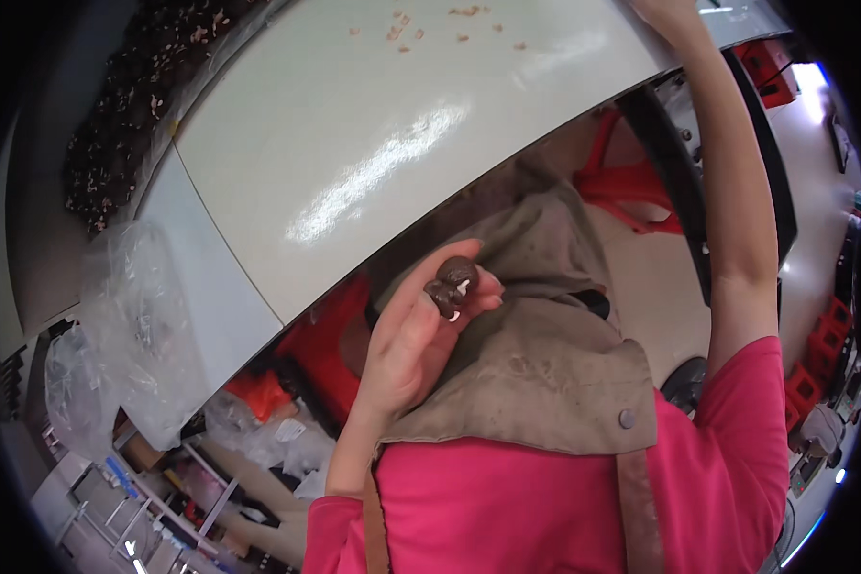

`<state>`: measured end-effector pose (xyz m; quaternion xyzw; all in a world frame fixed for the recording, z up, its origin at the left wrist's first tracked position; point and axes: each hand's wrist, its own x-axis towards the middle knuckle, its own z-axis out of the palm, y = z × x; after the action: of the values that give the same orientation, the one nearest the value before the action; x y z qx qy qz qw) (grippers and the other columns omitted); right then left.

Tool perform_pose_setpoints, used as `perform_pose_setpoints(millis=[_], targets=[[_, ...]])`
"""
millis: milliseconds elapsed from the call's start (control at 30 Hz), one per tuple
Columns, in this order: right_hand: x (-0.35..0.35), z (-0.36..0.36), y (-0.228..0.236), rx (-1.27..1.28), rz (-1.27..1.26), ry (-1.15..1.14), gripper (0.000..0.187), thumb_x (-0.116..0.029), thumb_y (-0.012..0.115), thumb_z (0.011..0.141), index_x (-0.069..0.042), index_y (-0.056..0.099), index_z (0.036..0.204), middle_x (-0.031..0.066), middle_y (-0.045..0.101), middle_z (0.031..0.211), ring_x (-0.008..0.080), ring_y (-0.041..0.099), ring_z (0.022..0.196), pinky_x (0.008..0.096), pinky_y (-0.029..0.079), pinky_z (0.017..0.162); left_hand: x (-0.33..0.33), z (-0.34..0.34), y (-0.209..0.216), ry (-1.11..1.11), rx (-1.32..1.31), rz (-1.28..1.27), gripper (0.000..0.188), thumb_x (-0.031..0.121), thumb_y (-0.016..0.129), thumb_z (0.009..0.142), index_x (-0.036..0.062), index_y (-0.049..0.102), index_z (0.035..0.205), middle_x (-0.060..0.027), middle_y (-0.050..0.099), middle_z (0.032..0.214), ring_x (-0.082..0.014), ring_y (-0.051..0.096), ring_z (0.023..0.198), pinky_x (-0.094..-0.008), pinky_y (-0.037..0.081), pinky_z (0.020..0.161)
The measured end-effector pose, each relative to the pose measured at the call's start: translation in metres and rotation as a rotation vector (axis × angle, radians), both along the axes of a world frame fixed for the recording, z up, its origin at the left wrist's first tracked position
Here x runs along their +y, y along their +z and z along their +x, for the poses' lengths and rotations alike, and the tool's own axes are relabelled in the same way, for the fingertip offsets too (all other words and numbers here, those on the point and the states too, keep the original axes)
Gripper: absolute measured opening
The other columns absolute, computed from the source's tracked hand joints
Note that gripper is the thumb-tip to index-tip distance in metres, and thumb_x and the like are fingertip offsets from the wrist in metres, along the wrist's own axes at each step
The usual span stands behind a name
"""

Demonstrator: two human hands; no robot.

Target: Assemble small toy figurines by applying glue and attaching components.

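My left hand [404,349] is raised in front of the apron, palm turned up and fingers curled around a few small dark brown rounded pieces [457,275] with white bits on them. Their exact kind does not show. Far to the right, my right arm stretches up past the table corner. Only part of my right hand [668,11] shows at the upper edge, and its fingers are cut off. Small tan pieces [402,31] lie scattered on the far part of the white tabletop [354,124].
A large heap of dark brown pieces [134,105] with pale bits fills the far left, beside clear plastic sheeting. Crumpled clear bags [134,325] hang at the table's left end. A red stool [631,191] stands under the right side, and red crates [818,354] are farther right.
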<state>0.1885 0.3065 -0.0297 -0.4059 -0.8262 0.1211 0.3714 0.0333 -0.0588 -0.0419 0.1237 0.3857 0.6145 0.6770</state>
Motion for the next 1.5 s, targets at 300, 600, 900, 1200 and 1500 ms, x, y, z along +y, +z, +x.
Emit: perform_pose_setpoints(millis=[300, 600, 900, 1200, 1500], targets=[[-0.221, 0.000, -0.020, 0.052, -0.368, 0.714, 0.059, -0.031, 0.075, 0.068, -0.006, 0.052, 0.117, 0.0117, 0.056, 0.112, 0.0295, 0.054, 0.101, 0.0386, 0.043, 0.085, 0.004, 0.006, -0.013, -0.092, -0.070, 0.027, 0.061, 0.035, 0.049, 0.093, -0.0055, 0.030, 0.135, -0.0140, 0.050, 0.119, -0.0217, 0.047, 0.115, -0.0357, 0.034, 0.102], [-0.230, 0.005, -0.048, 0.097, -0.176, 0.749, 0.042, -0.022, 0.072, 0.064, -0.005, 0.059, 0.101, 0.0049, 0.058, 0.094, 0.0210, 0.057, 0.081, 0.0340, 0.044, 0.072, 0.010, 0.026, -0.003, -0.101, -0.177, -0.110, 0.057, 0.036, 0.046, 0.095, -0.0066, 0.034, 0.130, -0.0133, 0.046, 0.126, -0.0214, 0.043, 0.120, -0.0376, 0.031, 0.105], [-0.220, -0.005, -0.046, 0.188, -0.084, 0.871, 0.037, -0.025, 0.073, 0.064, -0.004, 0.060, 0.092, 0.0051, 0.057, 0.086, 0.0208, 0.055, 0.075, 0.0329, 0.045, 0.067, 0.003, 0.026, 0.016, -0.098, 0.014, -0.243, 0.054, 0.038, 0.049, 0.093, -0.0059, 0.040, 0.124, -0.0124, 0.049, 0.120, -0.0197, 0.046, 0.114, -0.0351, 0.032, 0.101], [-0.197, -0.040, -0.022, 0.282, 0.093, 0.886, 0.036, -0.022, 0.073, 0.064, -0.002, 0.060, 0.091, 0.0050, 0.058, 0.087, 0.0204, 0.056, 0.076, 0.0326, 0.047, 0.068, 0.024, 0.001, 0.031, -0.004, 0.151, 0.004, 0.060, 0.040, 0.044, 0.094, -0.0069, 0.034, 0.130, -0.0125, 0.047, 0.123, -0.0200, 0.044, 0.117, -0.0370, 0.032, 0.102], [-0.182, -0.075, -0.032, 0.384, 0.088, 0.808, 0.036, -0.024, 0.073, 0.062, -0.005, 0.058, 0.089, 0.0033, 0.055, 0.081, 0.0194, 0.055, 0.073, 0.0306, 0.046, 0.068, 0.047, -0.039, 0.031, -0.014, 0.028, -0.032, 0.039, 0.035, 0.041, 0.096, 0.0048, 0.049, 0.119, -0.0058, 0.051, 0.119, -0.0199, 0.048, 0.113, -0.0409, 0.035, 0.102]])
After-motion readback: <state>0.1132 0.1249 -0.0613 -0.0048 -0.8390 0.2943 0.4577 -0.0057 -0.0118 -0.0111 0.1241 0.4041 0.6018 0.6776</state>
